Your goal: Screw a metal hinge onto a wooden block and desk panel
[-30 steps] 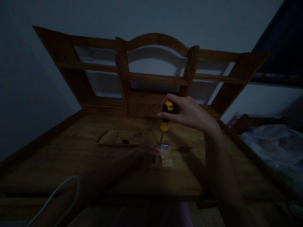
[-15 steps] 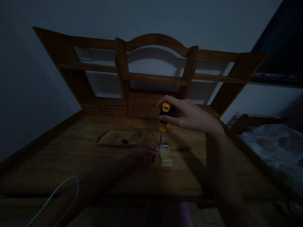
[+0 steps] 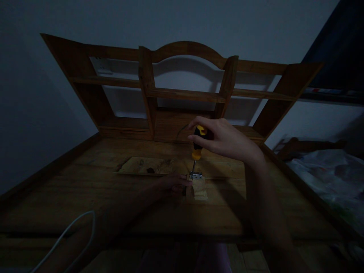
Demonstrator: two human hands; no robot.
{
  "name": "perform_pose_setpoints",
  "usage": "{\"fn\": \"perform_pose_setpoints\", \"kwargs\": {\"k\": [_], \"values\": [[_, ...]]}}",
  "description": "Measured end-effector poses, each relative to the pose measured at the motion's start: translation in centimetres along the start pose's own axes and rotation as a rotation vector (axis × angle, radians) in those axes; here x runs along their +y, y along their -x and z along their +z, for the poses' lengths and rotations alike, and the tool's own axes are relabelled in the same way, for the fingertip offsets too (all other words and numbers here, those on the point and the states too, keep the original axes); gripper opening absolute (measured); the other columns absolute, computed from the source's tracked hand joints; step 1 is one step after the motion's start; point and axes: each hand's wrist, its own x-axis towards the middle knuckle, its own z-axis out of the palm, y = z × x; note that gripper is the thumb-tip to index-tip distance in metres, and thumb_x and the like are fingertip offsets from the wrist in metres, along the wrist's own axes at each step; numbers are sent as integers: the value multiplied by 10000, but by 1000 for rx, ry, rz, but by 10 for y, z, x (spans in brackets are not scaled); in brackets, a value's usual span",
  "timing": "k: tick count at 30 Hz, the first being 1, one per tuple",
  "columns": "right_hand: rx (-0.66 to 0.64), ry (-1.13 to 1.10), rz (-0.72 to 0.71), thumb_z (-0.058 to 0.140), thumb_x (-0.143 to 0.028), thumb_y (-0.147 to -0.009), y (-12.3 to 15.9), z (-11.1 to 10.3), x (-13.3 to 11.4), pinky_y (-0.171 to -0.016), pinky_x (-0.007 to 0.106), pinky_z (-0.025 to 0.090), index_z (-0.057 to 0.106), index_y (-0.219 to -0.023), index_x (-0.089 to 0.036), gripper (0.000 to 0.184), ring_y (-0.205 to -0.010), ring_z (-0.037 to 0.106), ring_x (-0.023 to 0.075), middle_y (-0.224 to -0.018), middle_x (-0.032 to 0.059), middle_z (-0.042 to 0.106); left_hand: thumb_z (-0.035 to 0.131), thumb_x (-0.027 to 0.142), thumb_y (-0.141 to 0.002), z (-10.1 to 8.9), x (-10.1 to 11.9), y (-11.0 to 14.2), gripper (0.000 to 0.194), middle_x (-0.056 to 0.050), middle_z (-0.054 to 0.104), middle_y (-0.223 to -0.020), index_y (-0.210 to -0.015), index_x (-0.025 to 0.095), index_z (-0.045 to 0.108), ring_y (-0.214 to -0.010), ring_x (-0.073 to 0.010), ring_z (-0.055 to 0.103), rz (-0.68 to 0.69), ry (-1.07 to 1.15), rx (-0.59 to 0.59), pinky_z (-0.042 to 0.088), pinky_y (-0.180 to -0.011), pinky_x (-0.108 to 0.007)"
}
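My right hand (image 3: 224, 138) is closed around the black and yellow handle of a screwdriver (image 3: 196, 154), thumb and fingers on its grip. The screwdriver stands nearly upright, leaning slightly, its shaft going down to a small metal hinge (image 3: 196, 175). That hinge lies at the far edge of a small pale wooden block (image 3: 199, 189) on the desk. My left hand (image 3: 174, 182) grips the block's left side, fingertips close to the hinge and the screwdriver's tip. Dim light hides the screw and some of the left fingers.
A longer rough wooden board (image 3: 145, 166) lies behind my left hand on the wooden desk (image 3: 222, 218). At the back rises a wooden shelf unit (image 3: 186, 94) against the wall. A white cable (image 3: 92, 223) loops over my left forearm. Plastic bags (image 3: 327, 170) are at right.
The screwdriver's handle has turned a little and leans slightly more to the right. My right hand's fingers have shifted around it. My left hand stays at the block.
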Motion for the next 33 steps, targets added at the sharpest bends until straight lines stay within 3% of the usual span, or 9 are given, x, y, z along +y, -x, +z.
{"fn": "perform_pose_setpoints", "kwargs": {"k": [7,14,17,21,27,33], "values": [[-38,-17,20,593,-251,-838,1,-1,2,-802,305,413,568,-1250,-237,413,-935,616,202,-1159,40,665,774,304,-769,1,-1,2,240,101,324,-510,-870,130,642,-429,-37,188,3,16,17,131,-409,-189],[-17,-24,-1,557,-337,-909,0,2,1,-802,306,413,613,-1176,-230,293,-911,630,199,-1066,36,690,789,309,-751,1,-1,1,251,97,324,-525,-846,134,635,-435,-28,179,-11,47,14,135,-422,-178],[8,-9,7,586,-356,-893,0,3,2,-829,322,423,596,-1217,-226,349,-958,627,216,-1151,52,675,763,283,-777,0,-2,1,214,91,325,-535,-840,134,622,-443,-30,187,0,34,19,134,-429,-178],[-35,-40,-59,579,-251,-869,0,0,0,-844,330,436,572,-1297,-258,428,-1001,610,217,-1226,48,649,756,276,-780,0,-2,1,221,88,346,-553,-860,120,621,-452,-26,183,-10,18,26,106,-432,-189],[-54,-50,-92,556,-232,-896,-1,0,-4,-785,293,404,627,-1208,-234,320,-903,590,186,-1080,41,679,786,267,-735,2,0,2,246,83,387,-563,-852,123,625,-450,-23,209,-5,40,54,128,-435,-188],[-93,-54,-85,526,-139,-812,0,0,-1,-776,293,391,585,-1274,-232,475,-873,559,180,-1092,38,650,825,295,-698,4,1,3,313,90,403,-552,-876,135,622,-433,-24,208,-15,53,47,118,-422,-186]]}}
